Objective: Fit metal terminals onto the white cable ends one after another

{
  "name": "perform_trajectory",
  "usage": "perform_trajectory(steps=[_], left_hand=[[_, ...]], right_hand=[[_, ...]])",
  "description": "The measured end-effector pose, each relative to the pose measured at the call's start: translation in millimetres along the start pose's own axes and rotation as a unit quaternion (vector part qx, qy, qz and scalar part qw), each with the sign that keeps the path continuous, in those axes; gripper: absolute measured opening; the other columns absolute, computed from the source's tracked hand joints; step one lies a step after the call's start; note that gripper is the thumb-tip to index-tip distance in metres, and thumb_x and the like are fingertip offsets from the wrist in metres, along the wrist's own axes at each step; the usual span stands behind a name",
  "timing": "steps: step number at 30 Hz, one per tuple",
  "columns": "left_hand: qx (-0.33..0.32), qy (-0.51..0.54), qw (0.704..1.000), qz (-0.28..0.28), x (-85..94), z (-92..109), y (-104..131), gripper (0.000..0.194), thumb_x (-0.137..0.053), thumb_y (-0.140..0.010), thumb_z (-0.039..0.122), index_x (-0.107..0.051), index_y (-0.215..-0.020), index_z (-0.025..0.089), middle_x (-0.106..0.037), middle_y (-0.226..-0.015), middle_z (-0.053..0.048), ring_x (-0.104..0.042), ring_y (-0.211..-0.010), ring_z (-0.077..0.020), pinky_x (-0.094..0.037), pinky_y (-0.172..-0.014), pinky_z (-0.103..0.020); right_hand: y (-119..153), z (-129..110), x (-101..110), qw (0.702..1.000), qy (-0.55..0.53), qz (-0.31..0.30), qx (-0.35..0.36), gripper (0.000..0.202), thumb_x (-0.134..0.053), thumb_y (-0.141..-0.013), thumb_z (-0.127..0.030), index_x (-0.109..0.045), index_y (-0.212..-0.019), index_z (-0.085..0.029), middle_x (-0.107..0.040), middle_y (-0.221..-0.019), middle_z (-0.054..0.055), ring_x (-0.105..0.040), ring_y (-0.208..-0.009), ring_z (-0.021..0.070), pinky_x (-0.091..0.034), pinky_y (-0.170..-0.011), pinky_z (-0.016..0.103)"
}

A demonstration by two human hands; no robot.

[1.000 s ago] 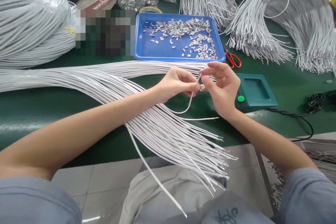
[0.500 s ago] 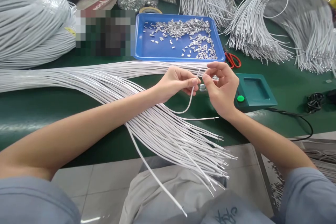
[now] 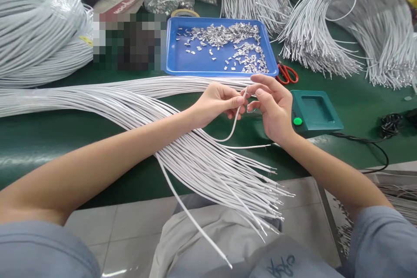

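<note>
My left hand (image 3: 226,100) pinches a thin white wire (image 3: 233,128) close to its end, the tip poking up between thumb and fingers. The wire loops down and back to a fanned bundle of white wires (image 3: 202,156), which passes beneath my left forearm. Just right of that tip is my right hand (image 3: 272,106), its fingers apart and bent, with one fingertip at or very near the wire end. A small shiny metal piece (image 3: 255,110) shows below the right fingers; whether they touch it is unclear.
Behind my hands lies a blue tray (image 3: 198,67) of small metal terminals (image 3: 224,34). Red-handled scissors (image 3: 288,74) and a green device with a lit button (image 3: 314,110) sit to the right. Grey wire coils (image 3: 39,30) and more wire bundles (image 3: 355,8) flank the table.
My right hand has shifted slightly and its fingers have spread, with a fingertip reaching the wire end. The metal piece is now more covered. My left hand stays in place.
</note>
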State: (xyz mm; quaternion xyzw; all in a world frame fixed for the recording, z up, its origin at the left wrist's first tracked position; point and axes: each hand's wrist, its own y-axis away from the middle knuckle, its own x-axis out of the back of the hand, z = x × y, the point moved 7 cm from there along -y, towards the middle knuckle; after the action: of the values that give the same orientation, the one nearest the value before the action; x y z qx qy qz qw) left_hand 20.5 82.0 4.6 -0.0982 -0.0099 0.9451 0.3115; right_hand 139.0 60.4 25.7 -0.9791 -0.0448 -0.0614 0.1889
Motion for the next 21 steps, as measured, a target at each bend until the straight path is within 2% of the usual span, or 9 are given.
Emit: perform_trajectory(steps=[4, 9, 15, 21], left_hand=[[0.004, 0.008, 1.000, 0.008, 1.5, -1.8, -0.6, 0.039, -0.083, -0.067, 0.048, -0.071, -0.067, 0.010, -0.069, -0.061, -0.005, -0.063, -0.053, -0.0092, -0.047, -0.047, -0.016], [0.000, 0.015, 1.000, 0.015, 2.6, -0.9, -0.4, 0.035, -0.085, -0.066, 0.043, -0.072, -0.069, 0.010, -0.070, -0.063, -0.004, -0.064, -0.054, -0.0097, -0.051, -0.050, -0.017], [-0.005, 0.006, 0.998, 0.057, 6.6, 0.0, -0.8, 0.040, -0.091, -0.054, 0.042, -0.071, -0.067, 0.009, -0.068, -0.057, -0.003, -0.063, -0.052, -0.0103, -0.052, -0.050, -0.018], [0.002, -0.007, 0.999, 0.047, 5.3, -1.4, 0.1, 0.041, -0.088, -0.058, 0.044, -0.070, -0.067, 0.009, -0.068, -0.060, -0.004, -0.064, -0.053, -0.0105, -0.052, -0.049, -0.019]], right_hand=[[-1.3, -2.2, 0.6, 1.000, -0.020, 0.011, 0.014, 0.022, -0.061, -0.087, -0.039, -0.061, -0.105, -0.027, -0.067, -0.083, -0.002, -0.065, -0.072, 0.0109, -0.054, -0.055, 0.024], [-0.5, -3.3, -0.7, 0.999, 0.010, 0.015, 0.029, 0.022, -0.063, -0.085, -0.038, -0.060, -0.104, -0.027, -0.067, -0.080, -0.003, -0.069, -0.078, 0.0124, -0.056, -0.058, 0.025], [0.8, -4.1, 1.9, 0.998, 0.001, 0.051, 0.034, 0.016, -0.068, -0.080, -0.026, -0.062, -0.095, -0.024, -0.070, -0.077, -0.003, -0.070, -0.075, 0.0129, -0.054, -0.056, 0.025], [1.6, -10.8, 3.3, 0.993, 0.070, 0.069, 0.065, 0.015, -0.064, -0.080, -0.024, -0.061, -0.095, -0.023, -0.067, -0.075, -0.003, -0.064, -0.067, 0.0106, -0.047, -0.051, 0.023]])
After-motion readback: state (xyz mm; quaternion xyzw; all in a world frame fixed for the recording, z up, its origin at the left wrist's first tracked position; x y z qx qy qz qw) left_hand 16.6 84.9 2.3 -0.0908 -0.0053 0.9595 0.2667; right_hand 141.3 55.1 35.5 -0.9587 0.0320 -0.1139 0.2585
